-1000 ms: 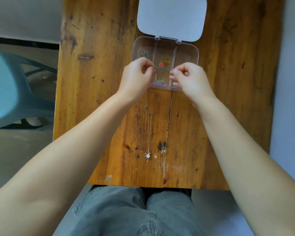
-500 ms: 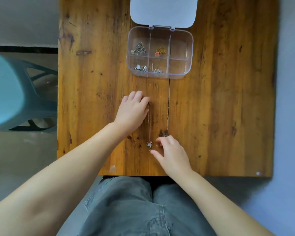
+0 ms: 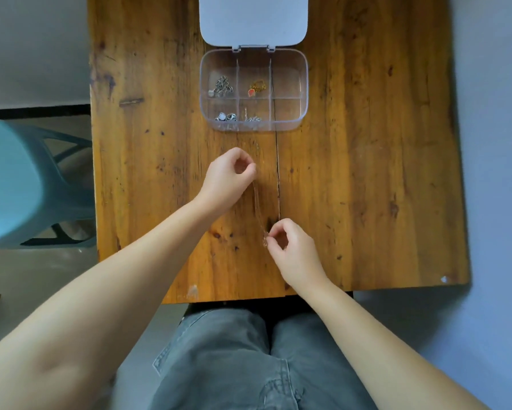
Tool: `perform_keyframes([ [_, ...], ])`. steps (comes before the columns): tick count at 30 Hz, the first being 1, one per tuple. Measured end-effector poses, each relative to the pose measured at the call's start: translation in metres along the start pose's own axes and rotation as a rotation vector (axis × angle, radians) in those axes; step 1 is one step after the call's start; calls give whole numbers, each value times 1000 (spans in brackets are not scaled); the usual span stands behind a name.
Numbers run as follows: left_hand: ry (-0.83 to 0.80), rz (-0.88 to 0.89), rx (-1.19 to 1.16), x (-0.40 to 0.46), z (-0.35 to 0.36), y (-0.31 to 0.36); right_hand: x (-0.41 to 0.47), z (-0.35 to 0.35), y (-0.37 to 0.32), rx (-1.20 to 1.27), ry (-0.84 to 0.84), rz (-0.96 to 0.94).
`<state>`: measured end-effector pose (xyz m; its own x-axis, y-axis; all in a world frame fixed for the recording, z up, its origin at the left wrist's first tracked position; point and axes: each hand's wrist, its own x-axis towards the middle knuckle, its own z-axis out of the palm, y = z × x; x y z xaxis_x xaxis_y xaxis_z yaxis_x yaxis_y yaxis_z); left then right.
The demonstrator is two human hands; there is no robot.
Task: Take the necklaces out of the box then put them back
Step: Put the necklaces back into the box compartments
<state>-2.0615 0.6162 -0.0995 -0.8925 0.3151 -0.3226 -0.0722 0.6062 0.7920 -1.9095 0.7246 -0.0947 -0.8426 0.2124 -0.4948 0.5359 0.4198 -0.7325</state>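
Observation:
A thin chain necklace (image 3: 259,208) stretches between my two hands above the wooden table (image 3: 352,179). My left hand (image 3: 228,177) pinches its far end between thumb and fingers. My right hand (image 3: 290,247) pinches the near end, where the small pendant (image 3: 265,242) hangs. Beyond them stands the clear compartment box (image 3: 303,84) with its white lid (image 3: 253,19) folded open. It holds a silver necklace (image 3: 222,85) at far left, a gold one with a red charm (image 3: 256,87) in the far middle, and two silver pieces (image 3: 225,116) in the near compartments.
A teal plastic stool (image 3: 15,184) stands left of the table. The table's near edge runs just above my lap in grey jeans (image 3: 248,362). A dark crack runs down the tabletop from the box towards me.
A second ago both hands were at the box's near edge. They came back to the necklace lying on the table, and each hand has now pinched one end and lifted it.

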Motion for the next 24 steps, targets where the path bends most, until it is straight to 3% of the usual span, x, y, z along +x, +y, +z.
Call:
perform_keyframes([
  [3, -53, -79, -299, 16, 8, 34, 1, -39, 6, 299, 70, 127],
  [5, -122, -61, -333, 29, 19, 58, 3, -68, 13, 422, 134, 197],
  [9, -305, 57, -217, 55, 56, 107, 9, -111, 35, 537, 244, 343],
  [15, -433, 237, 95, 91, 125, 159, 18, -144, 69, 779, 354, 494],
  [24, -459, 534, 495, 105, 201, 156, 23, -162, 107, 271, 457, 484],
])
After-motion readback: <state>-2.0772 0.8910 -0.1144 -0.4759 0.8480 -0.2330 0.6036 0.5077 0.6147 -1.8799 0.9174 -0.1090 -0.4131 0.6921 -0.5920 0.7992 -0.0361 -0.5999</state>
